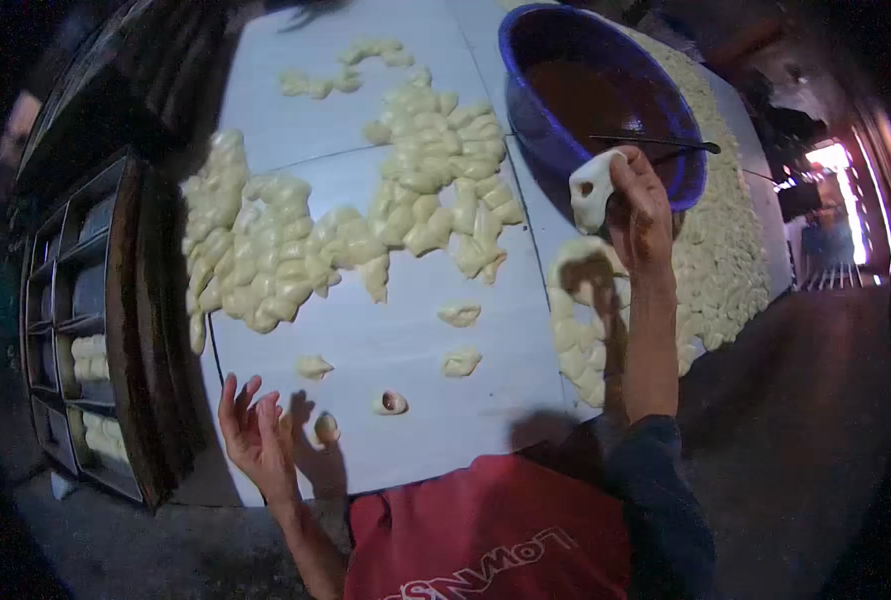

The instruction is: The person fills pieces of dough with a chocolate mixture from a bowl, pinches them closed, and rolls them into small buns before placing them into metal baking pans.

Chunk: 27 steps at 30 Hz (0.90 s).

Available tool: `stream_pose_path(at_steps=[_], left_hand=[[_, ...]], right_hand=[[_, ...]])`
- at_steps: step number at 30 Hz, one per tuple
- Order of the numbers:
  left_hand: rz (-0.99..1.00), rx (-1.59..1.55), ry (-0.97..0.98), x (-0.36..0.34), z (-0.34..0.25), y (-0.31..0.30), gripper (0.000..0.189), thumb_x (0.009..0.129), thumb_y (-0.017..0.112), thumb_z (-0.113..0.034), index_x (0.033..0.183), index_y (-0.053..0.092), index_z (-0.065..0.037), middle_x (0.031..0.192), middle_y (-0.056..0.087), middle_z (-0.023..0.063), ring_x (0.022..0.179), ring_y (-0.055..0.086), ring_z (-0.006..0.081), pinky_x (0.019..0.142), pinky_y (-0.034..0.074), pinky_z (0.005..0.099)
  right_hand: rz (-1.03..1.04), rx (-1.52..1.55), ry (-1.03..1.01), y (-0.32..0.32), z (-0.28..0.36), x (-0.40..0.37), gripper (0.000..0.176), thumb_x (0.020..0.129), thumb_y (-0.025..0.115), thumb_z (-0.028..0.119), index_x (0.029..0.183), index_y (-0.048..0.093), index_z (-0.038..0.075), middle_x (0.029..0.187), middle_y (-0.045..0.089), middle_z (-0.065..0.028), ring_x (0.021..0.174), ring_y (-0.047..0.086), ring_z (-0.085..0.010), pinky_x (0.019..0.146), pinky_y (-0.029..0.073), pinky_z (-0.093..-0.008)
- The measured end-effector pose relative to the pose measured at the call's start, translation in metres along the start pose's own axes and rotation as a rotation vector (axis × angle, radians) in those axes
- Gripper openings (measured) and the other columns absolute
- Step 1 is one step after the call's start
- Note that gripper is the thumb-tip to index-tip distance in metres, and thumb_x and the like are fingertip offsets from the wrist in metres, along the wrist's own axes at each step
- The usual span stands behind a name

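Observation:
My right hand [642, 205] pinches a flattened piece of white dough [591, 205] with a brown spot on it, just in front of the blue basin [537, 115]. Brown filling [595, 100] covers the basin's inside, and a thin dark utensil [655, 141] lies across it. Over the table's front left edge, my left hand [257, 440] is raised with fingers apart and holds nothing. Nearby on the white table lie a dough piece with brown filling showing [392, 402] and a small piece [326, 429], partly in shadow. Several loose dough pieces [460, 362] sit farther right.
A mass of dough pieces [265, 250] spreads over the white table [395, 345]. More dough [725, 260] covers the right side beyond the basin. To the left stands a dark compartmented rack [120, 300], with dough in some compartments. A bright opening [835, 190] is at far right.

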<state>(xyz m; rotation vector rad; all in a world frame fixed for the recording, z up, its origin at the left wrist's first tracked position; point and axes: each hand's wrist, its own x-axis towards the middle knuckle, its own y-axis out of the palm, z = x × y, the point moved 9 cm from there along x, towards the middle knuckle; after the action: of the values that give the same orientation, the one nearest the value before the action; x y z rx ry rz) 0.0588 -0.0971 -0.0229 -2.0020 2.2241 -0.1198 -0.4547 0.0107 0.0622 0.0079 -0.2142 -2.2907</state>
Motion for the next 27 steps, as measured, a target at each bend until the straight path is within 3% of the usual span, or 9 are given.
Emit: stream_pose_path(at_steps=[3,7,9,11,16,19,21,24,27], left_hand=[[0.052,-0.047,-0.021,-0.002,0.004,0.012,0.052,0.099,0.062,-0.004,0.148,0.045,-0.003,0.123,0.064,0.0141,0.098,0.064,0.0132,0.088,0.054,0.0281],[0.079,-0.028,-0.086,-0.005,0.009,0.027,0.049,0.099,0.061,-0.003,0.146,0.046,-0.001,0.119,0.066,0.0134,0.097,0.065,0.0127,0.089,0.053,0.0273],[0.101,0.018,-0.09,-0.007,0.004,0.036,0.049,0.099,0.06,-0.003,0.146,0.046,0.0,0.118,0.066,0.0128,0.098,0.064,0.0127,0.089,0.052,0.0268],[0.128,0.028,-0.092,-0.008,0.001,0.039,0.047,0.1,0.06,-0.004,0.145,0.046,0.002,0.117,0.066,0.0119,0.098,0.064,0.0124,0.088,0.051,0.026],[0.098,0.07,-0.08,-0.006,0.0,0.029,0.047,0.099,0.063,-0.006,0.144,0.048,0.002,0.116,0.067,0.012,0.098,0.063,0.0123,0.087,0.051,0.0261],[0.079,0.069,-0.112,-0.007,0.006,0.023,0.045,0.099,0.063,-0.005,0.142,0.051,0.002,0.115,0.067,0.0124,0.097,0.064,0.0127,0.087,0.051,0.0263],[0.107,0.034,-0.126,-0.005,0.004,0.031,0.041,0.099,0.062,-0.002,0.138,0.054,0.003,0.116,0.068,0.0139,0.102,0.065,0.015,0.091,0.052,0.0282],[0.162,-0.127,-0.081,0.002,-0.005,0.057,0.037,0.097,0.065,-0.001,0.132,0.058,0.004,0.115,0.069,0.016,0.106,0.067,0.0179,0.093,0.053,0.0304],[0.286,-0.152,-0.033,0.008,-0.023,0.108,0.037,0.094,0.067,-0.001,0.13,0.061,0.003,0.115,0.071,0.015,0.105,0.068,0.0188,0.091,0.055,0.0308]], right_hand=[[-0.148,-0.313,0.014,-0.048,0.038,0.041,0.017,0.101,0.06,0.025,0.106,0.061,0.008,0.092,0.064,-0.0013,0.081,0.062,-0.0109,0.068,0.05,-0.026],[0.145,-1.002,0.103,-0.082,0.002,0.105,0.029,0.099,0.058,0.032,0.105,0.065,0.004,0.097,0.07,-0.0093,0.089,0.067,-0.0219,0.078,0.052,-0.0376],[0.388,-1.361,0.087,-0.085,-0.036,0.127,0.031,0.098,0.058,0.03,0.107,0.063,0.001,0.098,0.069,-0.0104,0.088,0.066,-0.021,0.078,0.051,-0.0367],[0.549,-1.461,0.192,-0.08,-0.066,0.128,0.037,0.093,0.061,0.035,0.11,0.066,0.002,0.096,0.071,-0.0174,0.09,0.067,-0.0258,0.081,0.052,-0.0395],[0.764,-1.393,0.241,-0.065,-0.094,0.13,0.038,0.093,0.063,0.033,0.114,0.066,0.001,0.093,0.071,-0.0134,0.084,0.065,-0.0236,0.076,0.051,-0.0412],[0.653,-1.222,0.249,-0.057,-0.07,0.129,0.033,0.097,0.063,0.033,0.108,0.066,0.003,0.086,0.067,-0.0065,0.08,0.063,-0.0169,0.072,0.051,-0.0362],[0.48,-0.971,0.326,-0.041,-0.037,0.117,0.023,0.099,0.063,0.03,0.1,0.064,0.006,0.081,0.061,0.0004,0.075,0.06,-0.0079,0.068,0.049,-0.026],[0.231,-0.313,0.321,-0.027,-0.009,0.099,0.016,0.098,0.066,0.024,0.099,0.062,0.008,0.082,0.061,0.0021,0.072,0.059,-0.0052,0.066,0.049,-0.0213],[0.182,-0.1,0.261,0.005,0.002,0.069,0.015,0.098,0.066,0.022,0.1,0.061,0.009,0.084,0.061,0.0022,0.073,0.06,-0.0053,0.067,0.049,-0.0214]])
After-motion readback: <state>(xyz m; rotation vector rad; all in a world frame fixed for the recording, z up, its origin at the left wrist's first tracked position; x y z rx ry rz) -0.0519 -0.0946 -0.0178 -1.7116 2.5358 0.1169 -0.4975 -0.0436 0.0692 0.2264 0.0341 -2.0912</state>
